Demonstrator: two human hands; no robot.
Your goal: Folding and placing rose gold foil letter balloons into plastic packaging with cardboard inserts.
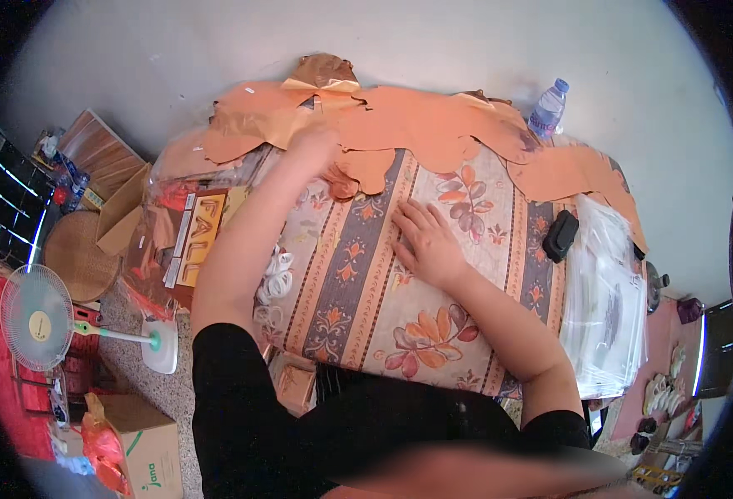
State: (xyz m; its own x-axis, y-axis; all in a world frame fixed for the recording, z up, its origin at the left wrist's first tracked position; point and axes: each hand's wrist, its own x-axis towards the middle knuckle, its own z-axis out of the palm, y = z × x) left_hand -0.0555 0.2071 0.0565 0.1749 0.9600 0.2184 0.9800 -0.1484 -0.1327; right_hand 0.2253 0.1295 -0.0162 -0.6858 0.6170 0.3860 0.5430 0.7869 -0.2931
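Flat copper-orange foil balloons [412,125] with wavy edges, uninflated, lie in a chain across the far side of a table with a flowered, striped cloth [354,274]. Over them at the left is my left hand [312,151]; its fingers are blurred, and a crumpled shiny bit of foil [341,181] shows just below it. My right hand [431,245] lies on the cloth, nearer me than the foil, fingers apart and holding nothing. Small white coils [277,279] of ribbon or string sit beside my left forearm.
A stack of clear plastic bags [604,308] and a black object [560,237] lie on the right. A water bottle [548,108] stands at the back right. At the left are a printed package [203,237], a fan [38,324] and a cardboard box [146,449].
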